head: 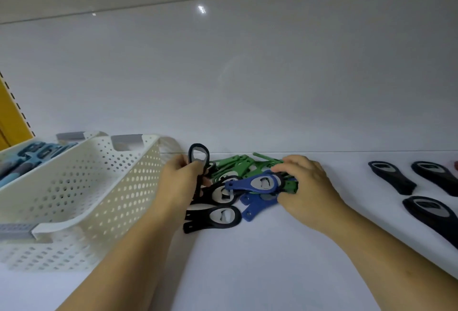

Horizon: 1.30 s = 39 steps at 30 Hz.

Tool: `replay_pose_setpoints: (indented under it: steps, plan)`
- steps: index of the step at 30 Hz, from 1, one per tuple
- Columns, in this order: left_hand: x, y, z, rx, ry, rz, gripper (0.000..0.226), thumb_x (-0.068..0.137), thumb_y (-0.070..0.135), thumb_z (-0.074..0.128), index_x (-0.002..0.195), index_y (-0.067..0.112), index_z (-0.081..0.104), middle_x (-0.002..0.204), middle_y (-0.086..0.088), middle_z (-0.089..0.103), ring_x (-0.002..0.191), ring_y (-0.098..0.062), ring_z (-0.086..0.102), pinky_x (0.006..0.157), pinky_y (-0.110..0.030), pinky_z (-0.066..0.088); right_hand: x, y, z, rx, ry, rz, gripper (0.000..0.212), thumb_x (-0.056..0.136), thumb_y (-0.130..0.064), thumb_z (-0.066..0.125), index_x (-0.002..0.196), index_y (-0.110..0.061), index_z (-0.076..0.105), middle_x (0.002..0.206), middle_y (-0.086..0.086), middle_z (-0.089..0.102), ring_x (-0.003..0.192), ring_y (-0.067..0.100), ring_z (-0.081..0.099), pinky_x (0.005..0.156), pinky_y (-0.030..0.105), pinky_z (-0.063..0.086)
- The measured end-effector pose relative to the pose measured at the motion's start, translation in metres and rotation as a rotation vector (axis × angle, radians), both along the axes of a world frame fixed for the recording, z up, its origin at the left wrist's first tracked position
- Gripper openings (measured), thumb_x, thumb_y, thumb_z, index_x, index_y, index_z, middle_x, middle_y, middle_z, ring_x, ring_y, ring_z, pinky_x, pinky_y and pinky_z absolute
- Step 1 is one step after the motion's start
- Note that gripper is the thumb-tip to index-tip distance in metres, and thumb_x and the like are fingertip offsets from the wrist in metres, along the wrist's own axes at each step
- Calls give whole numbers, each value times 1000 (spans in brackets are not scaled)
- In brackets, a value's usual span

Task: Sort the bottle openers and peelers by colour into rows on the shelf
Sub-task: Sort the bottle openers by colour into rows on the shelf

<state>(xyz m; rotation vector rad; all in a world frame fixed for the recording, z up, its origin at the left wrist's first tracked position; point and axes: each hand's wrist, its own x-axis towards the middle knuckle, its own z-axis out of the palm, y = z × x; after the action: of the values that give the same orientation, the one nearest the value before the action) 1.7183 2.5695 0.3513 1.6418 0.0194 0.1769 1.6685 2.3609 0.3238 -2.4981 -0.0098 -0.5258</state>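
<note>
So the sorting is only partly done here. The left hand [181,182] has its fingers curled round the handle of a black opener [198,151], ring end poking up. My guess is it's lifted clear so it doesn't drag the rest of the heap along. The right hand [307,187] is down on the pile right beside it and looks like it's pinching the round end of a blue opener [247,184], thumb under and fingers on top. Probably that's to tease it loose, since everything is tangled.

Just past the fingertips of both hands, against the back wall, sit the green pieces [239,165]. I can't tell whether those are openers or peelers. Under the left hand lie two more black openers [210,219], and a second blue opener [252,205] is tucked below the right thumb.

Well off to the right of the right hand there's a row of black openers [392,180] laid out on the shelf [272,261], which I reckon is where the held black one belongs. A white basket [86,194] sits hard against the left wrist.
</note>
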Motion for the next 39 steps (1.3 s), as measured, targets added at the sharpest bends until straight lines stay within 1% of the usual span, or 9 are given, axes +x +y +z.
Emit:
replay_pose_setpoints:
  steps: [6,10,12,16,20,24,27,33,39]
  plan:
    - [-3,-6,1,-284,127,-146,27,80,-11,32,79,12,46,69,-8,42,45,-15,34,39,-20,25,-1,0,-3,-15,-92,28,18,81,-27,72,99,-28,69,104,-17,61,106,10,49,91,25,39]
    - [-2,-6,-2,-333,154,-211,36,80,-10,34,96,4,63,75,-9,50,45,-13,39,38,-20,29,-1,1,3,184,-179,-78,2,81,-25,72,80,-24,74,81,-9,59,76,7,52,68,22,41]
    - [-1,-6,-2,-351,170,-222,38,81,-9,34,106,3,60,78,-10,58,46,-14,42,39,-21,32,3,-4,2,299,-160,-180,13,85,-24,68,73,-19,71,71,-5,63,68,12,56,64,26,44]
    - [-2,-8,-3,-370,179,-268,43,81,-11,28,109,6,57,74,-11,61,47,-17,43,40,-22,33,8,-11,2,578,-91,-245,15,86,-24,65,100,-19,64,91,-2,72,88,19,66,83,34,52]
    - [-2,-8,-2,-532,242,-333,51,83,-10,26,114,15,57,72,-10,51,45,-15,40,38,-21,33,-4,1,8,246,-135,-103,20,77,-26,75,94,-26,67,96,-12,61,95,11,56,85,28,45]
    - [-6,-7,2,-577,314,-343,37,93,1,33,111,17,61,75,-12,61,52,-19,51,42,-20,46,-10,8,7,-154,93,73,35,73,-38,75,108,-33,67,120,-16,49,119,6,38,102,27,32]
    - [-6,-8,3,-598,325,-324,32,97,7,34,110,15,61,78,-15,69,55,-21,63,48,-24,55,-8,5,5,-73,3,57,20,80,-24,72,99,-29,73,115,-11,58,118,6,45,99,23,35]
    - [-2,-5,3,-672,256,-278,26,97,5,34,109,2,57,87,-20,65,88,-34,65,78,-38,55,-7,2,12,-31,-344,-135,14,91,-18,57,84,-18,69,79,-7,57,79,17,53,65,29,40]
    - [-17,-5,9,-317,431,-603,30,97,28,44,109,4,58,93,-21,69,75,-34,68,59,-35,59,-18,17,18,175,-319,190,15,91,-34,49,84,-28,62,71,-13,61,69,9,55,61,24,45]
